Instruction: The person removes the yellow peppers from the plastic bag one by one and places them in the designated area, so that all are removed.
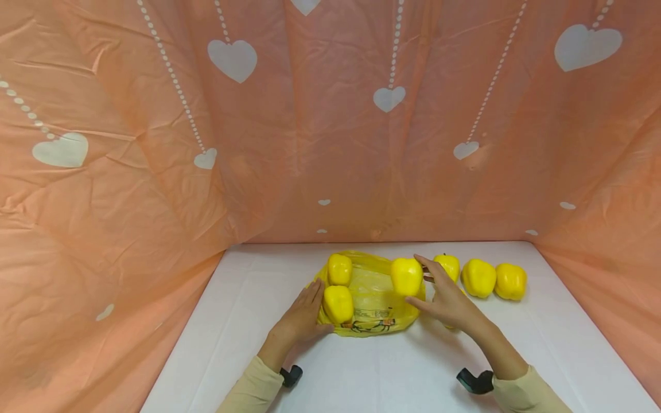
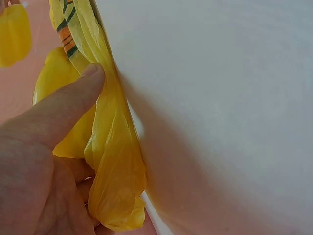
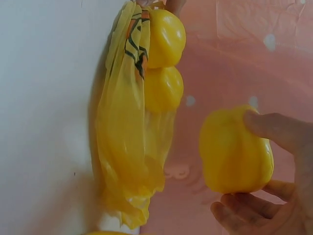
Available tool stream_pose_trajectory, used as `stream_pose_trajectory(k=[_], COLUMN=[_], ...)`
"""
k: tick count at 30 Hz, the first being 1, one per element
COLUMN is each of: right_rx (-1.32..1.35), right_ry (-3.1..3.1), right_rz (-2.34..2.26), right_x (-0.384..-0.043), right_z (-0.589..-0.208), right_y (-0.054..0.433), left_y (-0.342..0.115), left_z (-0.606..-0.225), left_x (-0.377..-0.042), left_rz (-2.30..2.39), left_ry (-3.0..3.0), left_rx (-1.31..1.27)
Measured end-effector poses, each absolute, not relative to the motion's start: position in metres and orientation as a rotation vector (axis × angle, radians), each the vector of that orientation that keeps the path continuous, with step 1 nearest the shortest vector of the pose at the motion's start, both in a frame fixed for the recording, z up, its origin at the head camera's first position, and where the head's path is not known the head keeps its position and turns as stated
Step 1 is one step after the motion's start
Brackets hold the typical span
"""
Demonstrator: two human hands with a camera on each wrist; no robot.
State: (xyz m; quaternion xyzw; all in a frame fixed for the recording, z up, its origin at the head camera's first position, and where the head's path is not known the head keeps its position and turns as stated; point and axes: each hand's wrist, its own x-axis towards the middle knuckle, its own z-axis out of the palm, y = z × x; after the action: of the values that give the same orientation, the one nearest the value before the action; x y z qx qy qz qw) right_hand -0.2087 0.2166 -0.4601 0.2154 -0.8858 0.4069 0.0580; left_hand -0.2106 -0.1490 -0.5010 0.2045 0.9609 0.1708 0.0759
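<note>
A yellow plastic bag (image 1: 374, 292) with dark and orange print lies spread on the table, two yellow bell peppers (image 1: 338, 304) at its left end. My left hand (image 1: 302, 315) holds that end, its thumb (image 2: 73, 98) over the bag's edge and its fingers partly hidden behind the plastic. Above the bag's right side, my right hand (image 1: 451, 301) grips another yellow bell pepper (image 1: 406, 277) between thumb and fingers. The right wrist view shows this held pepper (image 3: 237, 152) apart from the bag.
To the right, several more yellow bell peppers (image 1: 478, 278) stand on the white table (image 1: 382, 373), one mostly hidden behind my right hand. A peach curtain (image 1: 330, 143) with white hearts encloses the back and sides. Black wrist mounts (image 1: 476, 381) show at my wrists.
</note>
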Motion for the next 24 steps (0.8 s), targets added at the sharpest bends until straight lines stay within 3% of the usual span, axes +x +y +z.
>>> stream_pose_trajectory(k=[24], right_rx=[0.557], right_ry=[-2.688], right_rz=[1.263], right_x=[-0.191], right_z=[-0.45], right_y=[0.257], left_y=[-0.15], left_z=[-0.503], left_x=[-0.21], left_rz=[0.53], left_ry=[2.884], left_rx=[0.608])
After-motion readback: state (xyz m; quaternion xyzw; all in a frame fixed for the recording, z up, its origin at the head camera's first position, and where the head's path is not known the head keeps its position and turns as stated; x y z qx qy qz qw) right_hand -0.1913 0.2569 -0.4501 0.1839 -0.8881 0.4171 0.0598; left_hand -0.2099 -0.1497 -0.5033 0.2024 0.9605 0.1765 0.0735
